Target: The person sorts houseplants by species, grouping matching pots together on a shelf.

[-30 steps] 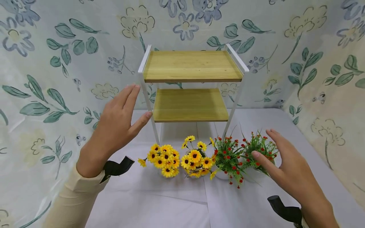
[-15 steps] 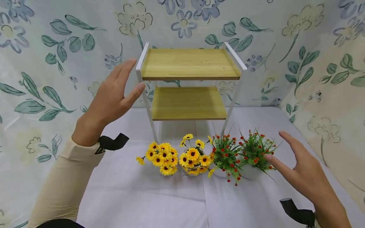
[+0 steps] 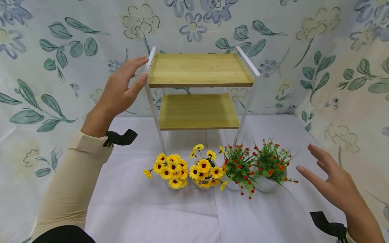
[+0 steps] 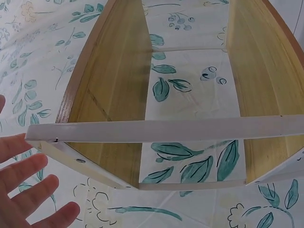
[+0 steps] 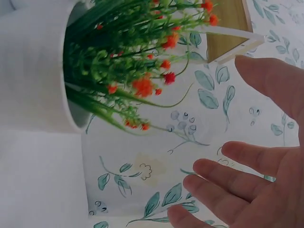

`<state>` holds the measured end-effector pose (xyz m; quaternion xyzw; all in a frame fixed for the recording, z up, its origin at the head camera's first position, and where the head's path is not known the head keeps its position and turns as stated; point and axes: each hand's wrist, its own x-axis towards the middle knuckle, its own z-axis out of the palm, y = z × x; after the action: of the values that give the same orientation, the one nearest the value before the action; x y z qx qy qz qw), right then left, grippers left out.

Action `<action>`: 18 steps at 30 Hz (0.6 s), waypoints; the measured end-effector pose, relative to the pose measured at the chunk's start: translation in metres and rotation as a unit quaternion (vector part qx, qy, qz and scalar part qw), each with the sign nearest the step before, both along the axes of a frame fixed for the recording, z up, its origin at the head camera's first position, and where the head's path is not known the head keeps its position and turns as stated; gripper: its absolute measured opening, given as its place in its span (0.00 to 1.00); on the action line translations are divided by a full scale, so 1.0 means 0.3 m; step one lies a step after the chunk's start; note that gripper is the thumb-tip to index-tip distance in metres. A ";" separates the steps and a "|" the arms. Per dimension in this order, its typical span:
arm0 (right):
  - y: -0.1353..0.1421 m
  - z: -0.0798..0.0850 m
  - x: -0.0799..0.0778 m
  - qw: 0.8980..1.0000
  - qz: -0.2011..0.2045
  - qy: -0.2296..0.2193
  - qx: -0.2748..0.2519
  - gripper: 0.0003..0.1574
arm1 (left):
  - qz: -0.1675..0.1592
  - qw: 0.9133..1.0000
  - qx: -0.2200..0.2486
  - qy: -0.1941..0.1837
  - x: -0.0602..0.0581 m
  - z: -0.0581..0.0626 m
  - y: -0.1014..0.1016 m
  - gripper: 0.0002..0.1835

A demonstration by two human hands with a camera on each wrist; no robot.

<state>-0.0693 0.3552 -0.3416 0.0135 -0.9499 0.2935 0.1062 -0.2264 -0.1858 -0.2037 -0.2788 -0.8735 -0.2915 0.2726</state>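
In the head view my left hand (image 3: 120,88) is at the upper left corner of a two-tier wooden shelf (image 3: 200,69) with white side frames. Its fingertips overlap the frame there, and in the left wrist view the spread fingers (image 4: 29,183) lie beside the frame's end (image 4: 156,130). My right hand (image 3: 332,180), fingers loosely spread and holding nothing, hovers to the right of the rightmost potted plant (image 3: 271,162), which has red flowers and a white pot (image 5: 33,71). Another red-flowered plant (image 3: 240,165) stands just left of it.
Two pots of yellow sunflowers, one at left (image 3: 171,170) and one nearer the middle (image 3: 206,170), line up with the red-flowered plants before the shelf. A white cloth (image 3: 158,219) covers the table. Flower-patterned fabric (image 3: 194,30) hangs behind and at both sides.
My left hand has risen from beside the lower tier to the shelf's top left corner. My right hand has drawn away rightward from the red-flowered plant it overlapped.
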 end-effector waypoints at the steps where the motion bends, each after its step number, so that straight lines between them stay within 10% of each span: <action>1: 0.008 -0.008 -0.005 1.000 0.005 0.002 -0.004 0.53 | 0.000 1.000 0.006 -0.004 -0.005 0.002 0.000 0.27; 18: 0.121 -0.191 -0.060 0.995 0.078 -0.034 -0.056 0.48 | -0.029 0.995 0.084 -0.037 -0.092 -0.014 0.004 0.25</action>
<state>-0.0874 0.3914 -0.3988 0.0712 -0.9312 0.3537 0.0514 -0.2540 -0.1847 -0.2078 -0.2691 -0.8471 -0.3814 0.2541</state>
